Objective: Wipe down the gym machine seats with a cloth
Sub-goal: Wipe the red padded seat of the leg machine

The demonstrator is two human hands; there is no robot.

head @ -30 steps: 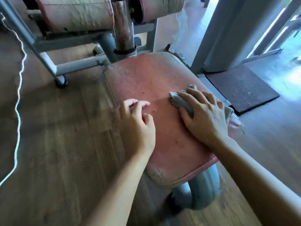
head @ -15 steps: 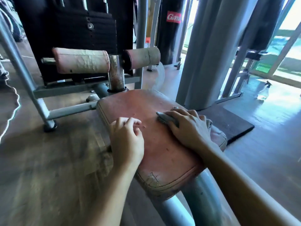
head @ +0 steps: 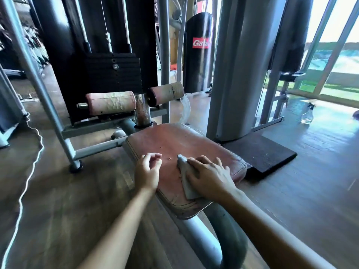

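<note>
- The right hand (head: 209, 177) is pressing the grey cloth (head: 185, 181) flat onto the near-right part of the red seat (head: 174, 140). Its grip is lying wide, fingers straight and spread, pinning the cloth rather than clutching it.
- The left hand (head: 147, 171) is hovering at the seat's near-left edge, its grip loosely curled and holding nothing. I cannot tell whether it is touching the seat.
- The cloth is lying on the seat's near half, with 1 corner poking toward the seat's middle.
- Wiping of this 1 seat looks to be under way, not finished. Small dark specks are showing at the seat's middle, just beyond the cloth.
- Beyond the seat, the 2 roller pads (head: 110, 102) and, further right, another machine's dark seat (head: 291, 74) are probably waiting their turn.
</note>
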